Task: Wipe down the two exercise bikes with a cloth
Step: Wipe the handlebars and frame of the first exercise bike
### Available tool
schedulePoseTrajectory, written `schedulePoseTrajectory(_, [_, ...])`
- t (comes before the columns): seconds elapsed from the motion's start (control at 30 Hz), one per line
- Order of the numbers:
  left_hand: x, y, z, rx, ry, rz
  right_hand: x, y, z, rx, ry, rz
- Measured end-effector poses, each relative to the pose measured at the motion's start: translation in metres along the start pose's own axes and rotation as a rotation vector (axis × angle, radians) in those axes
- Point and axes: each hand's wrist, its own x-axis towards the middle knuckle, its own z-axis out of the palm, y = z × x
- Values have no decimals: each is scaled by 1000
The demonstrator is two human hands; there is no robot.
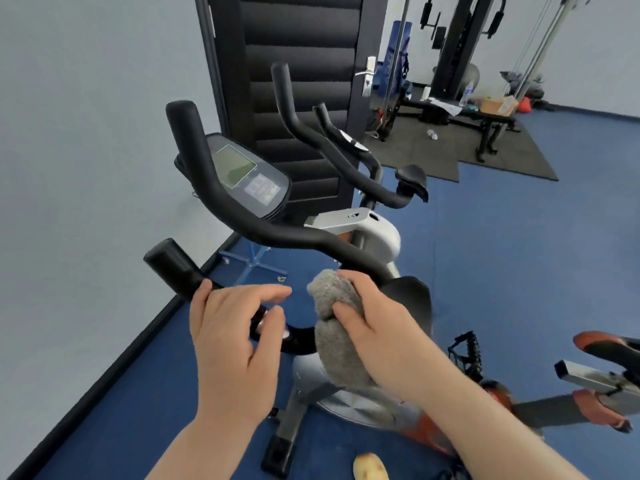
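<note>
Your left hand [230, 341] hovers loosely curled over the near exercise bike's handlebar [263, 233], thumb against the grip, holding nothing. Your right hand [384, 330] clutches the grey cloth [337, 341], bunched against the handlebar's centre. Behind stands the second bike [367, 188], beside the dark door [294, 64]. Smallest, the console [247, 174] sits between the bars.

Fuzzy grey cloth [337, 327], matt black foam-look handlebar [277, 233], glossy console [249, 174].
</note>
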Motion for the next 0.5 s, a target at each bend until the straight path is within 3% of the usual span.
schedulePoseTrajectory(0.1, [10,18,15,8,45,-49,9,-8,-44,54,-50,-125])
schedulePoseTrajectory(0.3, [57,35,37,31,157,-154,102,5,-95,189,18,-269])
schedulePoseTrajectory(0.5, [72,22,65,301,104,-188,144,41,-29,-14,-308,-546])
